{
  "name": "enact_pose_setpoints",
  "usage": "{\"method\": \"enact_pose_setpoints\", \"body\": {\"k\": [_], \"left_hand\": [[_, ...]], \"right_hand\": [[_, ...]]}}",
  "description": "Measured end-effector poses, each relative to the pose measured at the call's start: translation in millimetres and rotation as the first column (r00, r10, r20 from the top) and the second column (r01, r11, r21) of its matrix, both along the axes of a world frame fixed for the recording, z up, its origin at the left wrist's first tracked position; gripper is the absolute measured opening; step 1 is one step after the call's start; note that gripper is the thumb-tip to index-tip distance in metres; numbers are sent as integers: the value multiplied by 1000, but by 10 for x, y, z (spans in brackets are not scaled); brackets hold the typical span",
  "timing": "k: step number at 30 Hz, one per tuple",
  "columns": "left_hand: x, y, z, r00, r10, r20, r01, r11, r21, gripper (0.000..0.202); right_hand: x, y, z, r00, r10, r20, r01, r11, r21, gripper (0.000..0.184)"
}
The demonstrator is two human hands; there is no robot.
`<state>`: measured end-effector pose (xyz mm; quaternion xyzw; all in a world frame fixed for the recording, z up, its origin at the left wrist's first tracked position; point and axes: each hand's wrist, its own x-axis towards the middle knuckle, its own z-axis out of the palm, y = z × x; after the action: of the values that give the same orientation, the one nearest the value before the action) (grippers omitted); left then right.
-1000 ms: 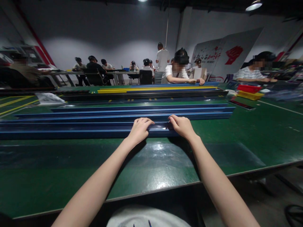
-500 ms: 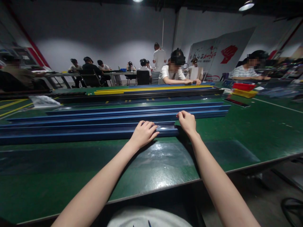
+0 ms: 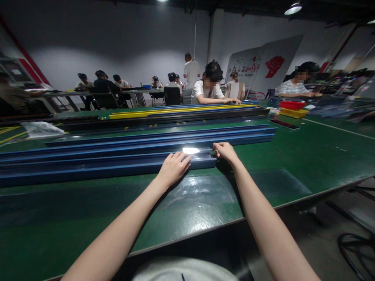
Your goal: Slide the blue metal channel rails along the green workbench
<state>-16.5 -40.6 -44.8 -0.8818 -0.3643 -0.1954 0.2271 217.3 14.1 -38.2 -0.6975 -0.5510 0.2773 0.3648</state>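
A long blue channel-shaped strip (image 3: 102, 171) lies across the green table (image 3: 316, 160), its right end between my two hands. My left hand (image 3: 172, 169) rests on top of it near that end, fingers extended along it and thumb toward the near side. Shiny clear film (image 3: 202, 155) seems to lie in the channel just past my left fingertips. My right hand (image 3: 225, 151) is at the strip's right end, thumb and fingers pinched together. Whether anything thin is in that pinch cannot be made out.
More blue strips (image 3: 249, 137) lie behind, then black and yellow strips (image 3: 131, 115). A clear sheet (image 3: 263, 187) lies in front. Red (image 3: 292, 105) and yellow trays (image 3: 293, 113) stand back right, near a dark flat object (image 3: 284, 124). A co-worker (image 3: 209, 88) leans over the far side.
The view has shifted slightly. My right hand has come lower and closer to the strip's end, its fingertips now at the end. My left hand stays on the strip.
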Motion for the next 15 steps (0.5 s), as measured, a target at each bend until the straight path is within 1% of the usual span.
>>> {"method": "enact_pose_setpoints", "body": {"k": [5, 8, 11, 15], "left_hand": [[2, 0, 2, 1000, -5, 4, 5, 1000, 21, 21], [7, -8, 9, 1000, -3, 17, 3, 1000, 21, 21], [18, -23, 7, 999, 12, 36, -13, 1000, 24, 24], [30, -36, -7, 997, 28, 67, -30, 999, 30, 30]], "right_hand": [[-19, -3, -6, 989, 87, -119, -96, 993, -71, 29], [-25, -23, 8, 974, 145, -175, -163, 982, -93, 29], [-22, -28, 0, 962, 186, -198, -207, 974, -91, 27], [-16, -14, -34, 960, 211, -183, -227, 971, -71, 26]]}}
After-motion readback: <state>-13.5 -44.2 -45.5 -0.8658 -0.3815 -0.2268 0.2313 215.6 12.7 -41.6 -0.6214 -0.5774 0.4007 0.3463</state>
